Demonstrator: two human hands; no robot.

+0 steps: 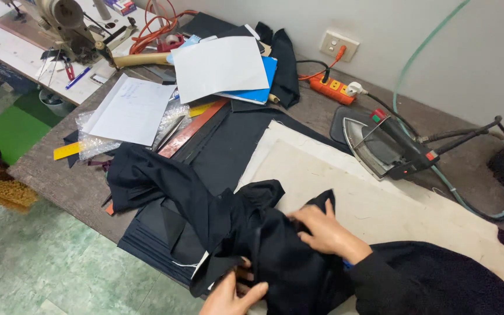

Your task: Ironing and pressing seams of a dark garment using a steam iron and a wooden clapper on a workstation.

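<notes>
Left hand (228,296) pinching lower edge of black garment (263,245), right hand (322,230) pressed flat gripping its folds atop cream pressing pad (380,204) at table's near edge, steam iron (389,146) resting beyond, papers (220,67) farther back.

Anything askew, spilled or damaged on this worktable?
Nothing looks spilled or damaged. The steam iron lies tipped on its side by the pressing cloth, soleplate exposed. Papers and bubble wrap are piled loosely. Both hands, left hand and right hand, grip the dark garment.
</notes>
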